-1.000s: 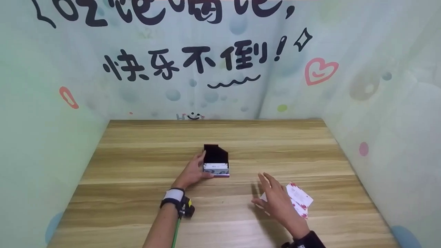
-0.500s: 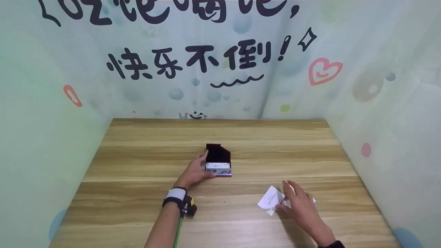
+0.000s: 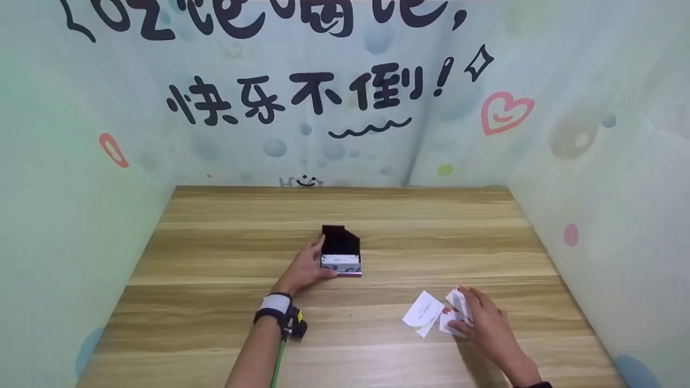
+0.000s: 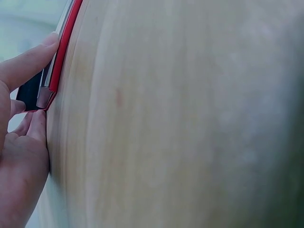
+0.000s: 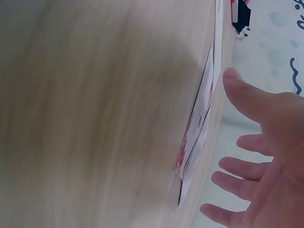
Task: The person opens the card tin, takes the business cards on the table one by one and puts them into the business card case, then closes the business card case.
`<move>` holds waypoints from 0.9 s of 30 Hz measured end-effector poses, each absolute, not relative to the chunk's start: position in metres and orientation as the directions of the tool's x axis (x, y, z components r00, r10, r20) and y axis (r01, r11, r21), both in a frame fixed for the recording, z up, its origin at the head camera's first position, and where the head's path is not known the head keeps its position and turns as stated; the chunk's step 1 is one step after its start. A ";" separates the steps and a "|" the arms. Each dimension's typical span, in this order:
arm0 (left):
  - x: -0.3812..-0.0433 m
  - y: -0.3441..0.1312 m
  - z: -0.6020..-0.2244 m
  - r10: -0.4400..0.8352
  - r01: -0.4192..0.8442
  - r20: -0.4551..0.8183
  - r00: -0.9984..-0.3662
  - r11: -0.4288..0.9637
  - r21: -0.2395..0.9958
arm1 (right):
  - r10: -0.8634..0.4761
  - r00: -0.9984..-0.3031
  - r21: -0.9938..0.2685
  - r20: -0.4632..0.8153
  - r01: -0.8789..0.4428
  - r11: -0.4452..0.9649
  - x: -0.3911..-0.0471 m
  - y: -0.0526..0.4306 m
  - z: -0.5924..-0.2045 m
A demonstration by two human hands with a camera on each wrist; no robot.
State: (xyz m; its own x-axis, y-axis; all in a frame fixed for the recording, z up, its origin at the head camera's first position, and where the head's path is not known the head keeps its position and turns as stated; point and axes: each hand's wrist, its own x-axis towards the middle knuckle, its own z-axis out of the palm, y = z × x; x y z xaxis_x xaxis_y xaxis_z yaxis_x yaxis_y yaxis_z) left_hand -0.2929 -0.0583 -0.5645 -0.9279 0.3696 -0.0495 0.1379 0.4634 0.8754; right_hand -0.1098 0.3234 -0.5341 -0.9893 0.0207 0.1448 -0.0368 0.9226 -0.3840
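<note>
A card case (image 3: 341,240) with a dark raised lid stands on the table, and white cards (image 3: 339,259) show inside its front. My left hand (image 3: 301,269) grips its left side, thumb at the front edge and fingers along the side. The left wrist view shows the thumb on the case's red-edged body (image 4: 61,57). At the right, my right hand (image 3: 493,326) hovers over red-flowered cards (image 3: 450,321), partly hiding them. Its fingers are spread and relaxed, apart from the cards (image 5: 197,123) in the right wrist view. Plain white cards (image 3: 422,311) lie just left of them.
The wood-grain table (image 3: 242,215) runs back to a printed backdrop (image 3: 345,156) with dark lettering. Similar printed sheets rise along the left and right sides. A small camera (image 3: 295,323) is strapped at my left wrist.
My right hand has moved right across the cards, uncovering the plain white ones and part of the flowered ones. The left hand and the card case stay in place.
</note>
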 end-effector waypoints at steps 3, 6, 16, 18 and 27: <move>-0.293 -0.058 -0.563 0.359 0.126 -0.056 -0.932 0.463 0.877 | 0.029 -0.993 -0.388 0.112 -0.017 0.921 -0.109 0.327 -0.533; -0.293 -0.057 -0.563 0.359 0.128 -0.052 -0.932 0.460 0.879 | 0.049 -0.997 -0.391 0.051 0.025 0.920 -0.109 0.331 -0.532; -0.293 -0.057 -0.566 0.372 0.144 -0.036 -0.928 0.446 0.883 | 0.078 -0.997 -0.352 -0.021 0.081 0.933 -0.104 0.346 -0.538; -0.292 -0.056 -0.565 0.377 0.154 -0.023 -0.926 0.432 0.889 | 0.093 -0.995 -0.351 -0.034 0.099 0.931 -0.103 0.347 -0.539; -0.291 -0.057 -0.565 0.372 0.150 -0.016 -0.928 0.414 0.898 | 0.127 -0.989 -0.327 -0.075 0.145 0.934 -0.108 0.349 -0.537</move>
